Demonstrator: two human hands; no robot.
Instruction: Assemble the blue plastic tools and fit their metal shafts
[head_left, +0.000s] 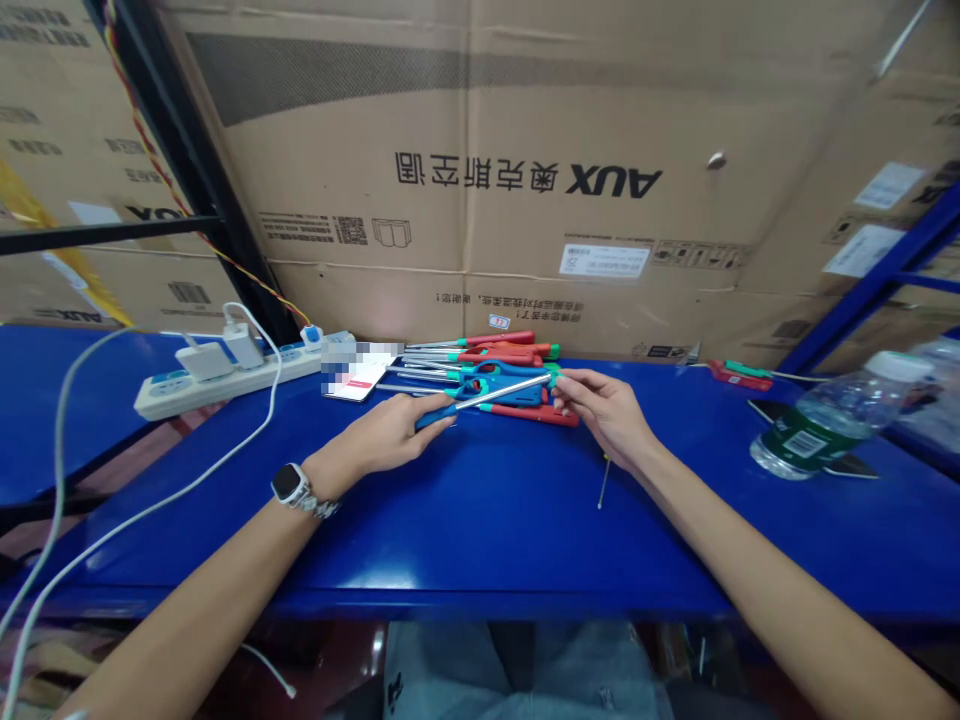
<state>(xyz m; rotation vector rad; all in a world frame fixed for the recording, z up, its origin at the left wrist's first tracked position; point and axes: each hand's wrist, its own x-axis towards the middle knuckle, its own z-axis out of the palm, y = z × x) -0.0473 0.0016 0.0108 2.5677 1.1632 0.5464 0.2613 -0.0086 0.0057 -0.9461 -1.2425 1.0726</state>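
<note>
My left hand (394, 432) is closed around the blue handle of a long-neck lighter (506, 393), whose metal tube slants up to the right. At the far end of the tube, the fingers of my right hand (604, 408) pinch around a small green piece. Just behind lie several more long-neck lighters (517, 412) with red and blue handles, their metal tubes mostly pointing left. Below my right palm shows a thin metal rod (601, 485) with a bit of yellow at its top; I cannot tell whether it lies on the table or is held.
A white power strip (225, 372) with plugs and cables is at the left of the blue table (480, 530), beside a phone (360, 375). On the right stand a water bottle (832, 420), a dark flat object (851, 466) and a red-green item (739, 374). Large cardboard boxes (510, 110) rise behind.
</note>
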